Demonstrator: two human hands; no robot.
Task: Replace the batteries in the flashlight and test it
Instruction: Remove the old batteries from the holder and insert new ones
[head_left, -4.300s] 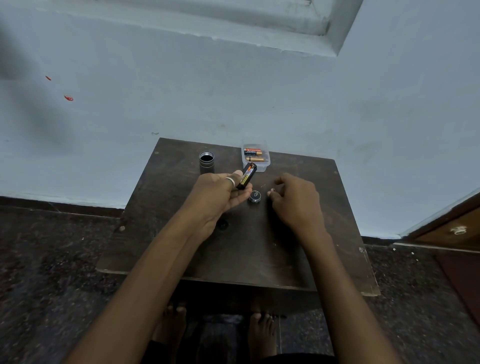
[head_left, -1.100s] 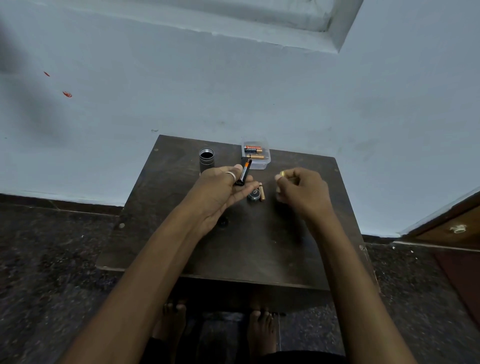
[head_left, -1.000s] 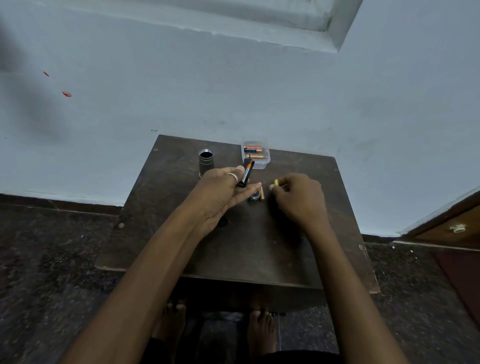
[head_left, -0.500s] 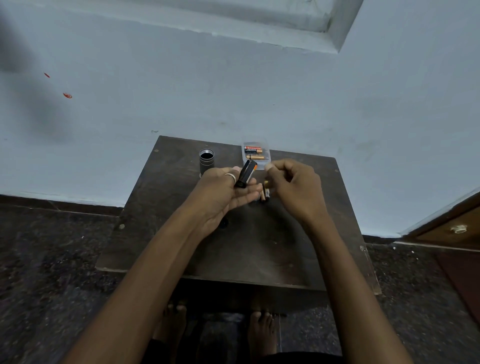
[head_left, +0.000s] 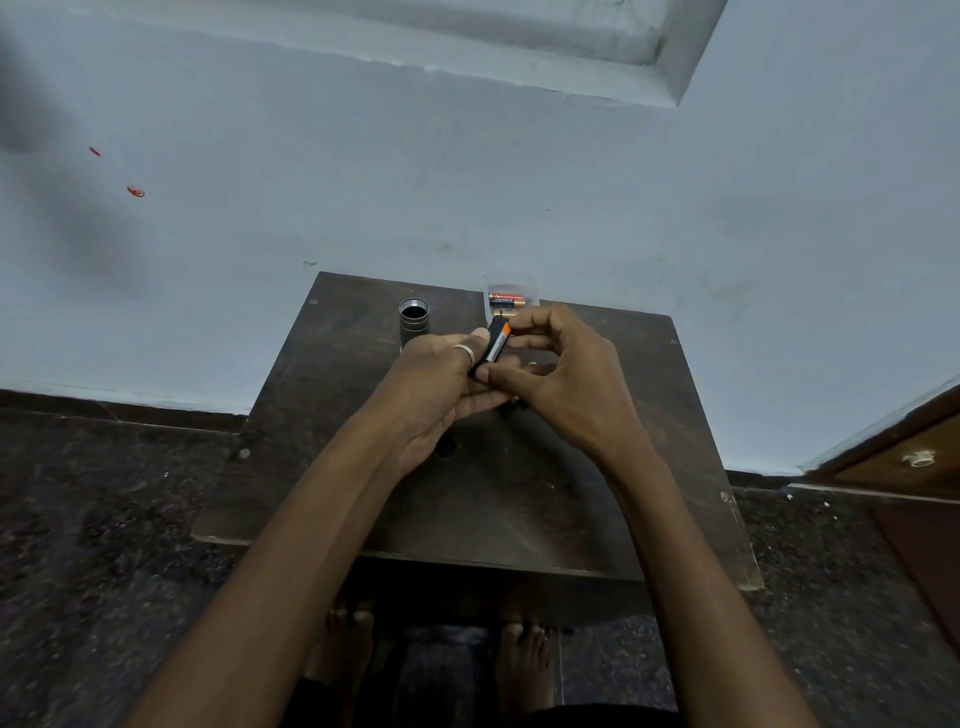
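Two hands: they meet above the middle of the table (head_left: 519, 519), well in from its near edge, both forearms reaching forward side by side.
Left hand (head_left: 441, 379): palm turned up and inward, fingers curled around the lower end of the battery holder (head_left: 494, 345), a ring on one finger; the grip looks firm.
Right hand (head_left: 566, 374): arched over from the right, thumb and forefinger pinched at the holder's side; whether a cell sits between those fingertips I cannot tell.
Battery holder: a dark stick with an orange and white band, tilted with its top end leaning toward the far edge, held off the tabletop between the two hands.
Step in hand: my guess is working a cell out of, or into, the holder.
Doing it well: keep the left hand steady as the anchor, let the right fingertips do the small work, mind the polarity marks, and stay low over the table so a slipped cell lands close by.
Flashlight body (head_left: 414, 319): standing upright, open end up, near the far edge left of centre, just beyond the left hand and apart from it.
Spare batteries (head_left: 506, 300): lying in a clear plastic box (head_left: 532, 291) at the far edge, just behind the right hand's fingers.
Progress: flashlight not yet reassembled, so testing looks some way off.
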